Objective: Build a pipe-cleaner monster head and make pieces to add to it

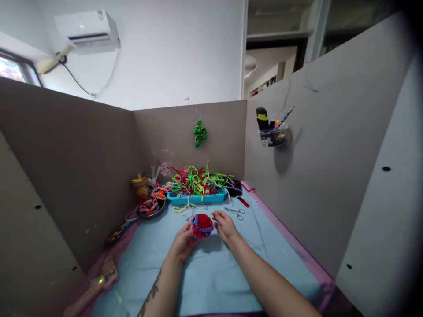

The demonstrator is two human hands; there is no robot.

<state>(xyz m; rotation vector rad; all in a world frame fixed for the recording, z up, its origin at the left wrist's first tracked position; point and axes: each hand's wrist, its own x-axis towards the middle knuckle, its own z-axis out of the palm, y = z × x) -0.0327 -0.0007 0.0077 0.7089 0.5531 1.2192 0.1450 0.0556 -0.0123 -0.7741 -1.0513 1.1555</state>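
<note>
My left hand (pixel 185 241) is closed around the left side of a small rounded chenille-stem craft piece (pixel 202 226), red with purple ribbed bands and a bit of blue. Just off the piece's right side, my right hand (pixel 226 226) has its thumb and forefinger drawn together in a pinch; anything between those fingertips is too small to make out. Small silver scissors (pixel 235 213) lie on the blue cloth (pixel 218 281) beyond my right hand. Farther back, a blue tray (pixel 198 199) overflows with tangled chenille stems (pixel 198 180), mostly green, red and pink.
A bowl (pixel 155 214) of colourful chenille pieces sits back left. A pink tool with a green light (pixel 99 284) lies at the left edge. Grey partitions (pixel 188 149) enclose three sides; a clear holder (pixel 272 137) hangs on the right one, a green ornament (pixel 199 134) at the back.
</note>
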